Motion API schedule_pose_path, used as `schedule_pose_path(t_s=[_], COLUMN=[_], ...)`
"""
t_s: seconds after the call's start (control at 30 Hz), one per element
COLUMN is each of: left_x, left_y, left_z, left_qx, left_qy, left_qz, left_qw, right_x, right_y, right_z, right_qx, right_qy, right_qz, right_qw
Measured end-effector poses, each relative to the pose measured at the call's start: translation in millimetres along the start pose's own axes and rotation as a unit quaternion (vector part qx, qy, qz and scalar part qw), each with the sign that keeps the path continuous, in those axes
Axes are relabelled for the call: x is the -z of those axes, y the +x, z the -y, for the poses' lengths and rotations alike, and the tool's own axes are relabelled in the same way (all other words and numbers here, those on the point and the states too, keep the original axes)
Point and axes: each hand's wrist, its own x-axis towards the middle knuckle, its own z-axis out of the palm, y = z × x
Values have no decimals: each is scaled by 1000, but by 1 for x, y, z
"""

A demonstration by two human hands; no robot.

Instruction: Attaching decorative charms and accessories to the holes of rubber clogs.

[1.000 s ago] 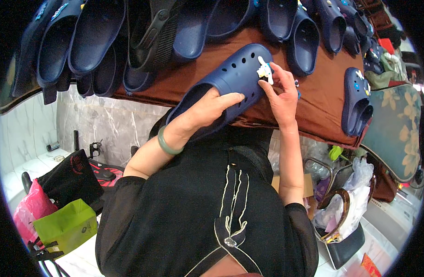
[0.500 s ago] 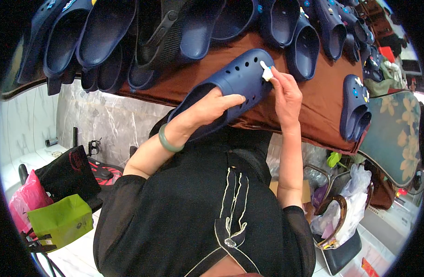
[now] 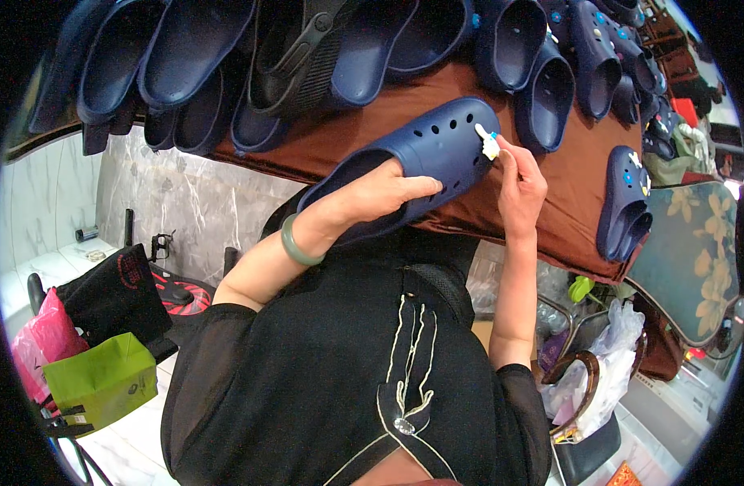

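Note:
In front of me a navy blue foam clog [image 3: 437,138] with round holes is held tilted over the table edge. My left hand [image 3: 380,194] is closed on it, fingers inside the shoe and thumb pressed on top. At the clog's toe, my right hand [image 3: 519,182] pinches a small white shoe charm [image 3: 489,146] with touches of blue. The charm lies at the toe's rim; whether it sits in a hole cannot be seen. A finished-looking pair of blue clogs [image 3: 623,211] with charms rests at the table's right corner.
Several navy clogs and one black clog [image 3: 295,65] line the far side of the brown-covered table [image 3: 356,121]. A floral-backed chair [image 3: 688,251] stands right, near a seat with plastic bags [image 3: 611,356]. Green [image 3: 105,381] and pink bags [image 3: 48,332] sit lower left.
The clog and both hands have shifted slightly right and down in the view. The right hand still pinches the charm at the toe, and the left keeps its hold.

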Motion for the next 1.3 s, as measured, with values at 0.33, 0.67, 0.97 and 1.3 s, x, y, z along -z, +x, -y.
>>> schedule_pose_path(t_s=[0.33, 0.67, 0.97, 1.3], left_x=[3, 2, 3, 1], left_y=[0, 4, 7, 11], left_z=[-7, -3, 1, 2], left_qx=[33, 39, 27, 17], left_qy=[52, 14, -16, -58], left_qz=[1, -8, -31, -28], left_qw=[998, 999, 999, 998], right_x=[-20, -2, -7, 33], right_y=[-6, -13, 5, 8], right_z=[1, -37, -5, -4], right_qx=[196, -153, 83, -126], right_qy=[-246, 197, -90, 49], right_qz=[-76, -22, -10, -26], right_qw=[946, 968, 992, 991])
